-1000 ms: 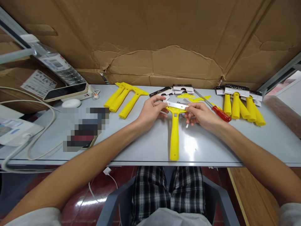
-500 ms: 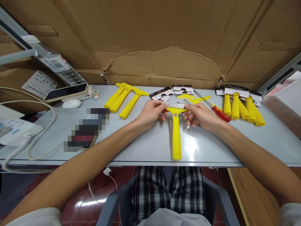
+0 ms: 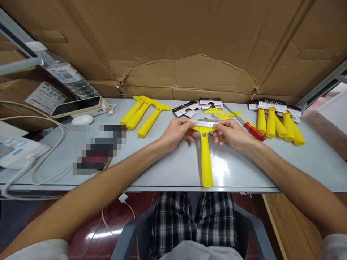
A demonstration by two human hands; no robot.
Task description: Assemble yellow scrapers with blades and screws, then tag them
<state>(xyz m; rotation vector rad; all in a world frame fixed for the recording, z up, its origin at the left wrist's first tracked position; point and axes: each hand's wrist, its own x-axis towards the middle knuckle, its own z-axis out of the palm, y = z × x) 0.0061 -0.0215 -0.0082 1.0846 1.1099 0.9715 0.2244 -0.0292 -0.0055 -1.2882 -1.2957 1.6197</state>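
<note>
A yellow scraper handle [image 3: 206,162] lies between my hands, its grip pointing toward me. Across its wide head sits a flat metal blade [image 3: 204,123]. My left hand [image 3: 180,133] pinches the left end of the blade and head between thumb and fingers. At the right end, my right hand [image 3: 229,133] pinches the blade against the head in the same way. Small dark screws [image 3: 210,133] show partly behind the handle. Just beyond lie yellow cover plates [image 3: 214,111]. A red-handled screwdriver [image 3: 254,131] rests beside my right hand.
Several yellow handles [image 3: 149,122] lie at the back left. Scrapers with black-and-white blade sleeves [image 3: 272,104] lie at right. More sleeves [image 3: 187,108] lie at the back middle. A plastic bottle [image 3: 65,74], a phone [image 3: 77,107] and white cables [image 3: 61,144] occupy the left. Cardboard [image 3: 189,43] stands behind.
The scraper handle has shifted slightly right and toward me, with both hands still at its head. The white piece sticking out below my right hand no longer shows.
</note>
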